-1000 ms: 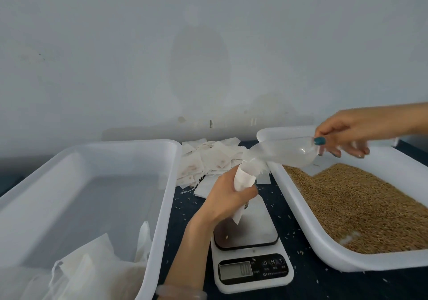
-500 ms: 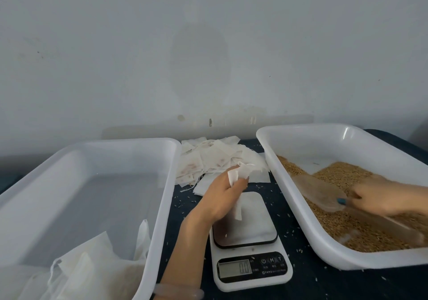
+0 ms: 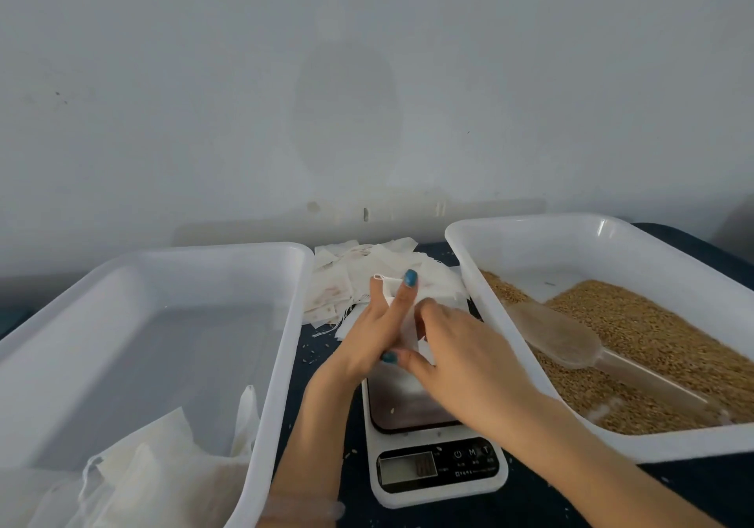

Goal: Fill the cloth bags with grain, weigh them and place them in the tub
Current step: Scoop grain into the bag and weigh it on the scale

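A pale grey wall backs a dark table. At centre frame, above the scale, both hands hold one white cloth bag between them. The left hand lies along its left side, fingers stretched upward with cloth caught between two. The right hand pinches its right side, thumb below, fingers curled above. A scoop rests on grain in the right tub; filled bags sit lower left in the left tub.

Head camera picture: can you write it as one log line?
cloth bag: over scale | left hand: holds it | right hand: pinches it | scoop: lying on grain in tub
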Action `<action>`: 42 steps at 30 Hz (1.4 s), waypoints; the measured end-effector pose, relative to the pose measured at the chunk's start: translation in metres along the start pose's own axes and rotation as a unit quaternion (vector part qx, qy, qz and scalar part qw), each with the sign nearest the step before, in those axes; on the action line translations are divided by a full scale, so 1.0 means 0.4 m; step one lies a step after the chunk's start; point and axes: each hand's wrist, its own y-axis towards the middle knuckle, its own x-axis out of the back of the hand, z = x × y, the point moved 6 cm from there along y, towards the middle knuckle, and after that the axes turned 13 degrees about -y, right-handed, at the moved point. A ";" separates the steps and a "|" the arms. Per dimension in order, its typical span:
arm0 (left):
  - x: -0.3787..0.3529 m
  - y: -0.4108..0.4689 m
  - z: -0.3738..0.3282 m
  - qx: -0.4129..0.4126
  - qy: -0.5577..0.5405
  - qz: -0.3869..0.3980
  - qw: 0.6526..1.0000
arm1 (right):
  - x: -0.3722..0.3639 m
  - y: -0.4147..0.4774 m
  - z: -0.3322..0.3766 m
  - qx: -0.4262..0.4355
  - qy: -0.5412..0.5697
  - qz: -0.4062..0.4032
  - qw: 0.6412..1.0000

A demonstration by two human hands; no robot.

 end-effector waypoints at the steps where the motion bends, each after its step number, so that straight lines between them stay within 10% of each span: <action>1: 0.018 0.005 0.012 -0.013 0.014 0.018 1.000 | -0.005 0.002 -0.004 -0.008 0.007 -0.009 1.000; 17: 0.047 0.021 0.049 0.003 0.159 -0.065 0.985 | -0.147 -0.017 -0.087 -0.076 0.119 -0.058 0.988; 28: 0.069 0.031 0.082 -0.004 0.091 -0.125 0.988 | -0.174 -0.035 -0.134 -0.160 0.378 -0.044 0.911; 42: 0.115 0.025 0.076 -0.043 0.079 -0.188 0.978 | -0.171 -0.046 -0.154 -0.170 0.360 -0.087 0.913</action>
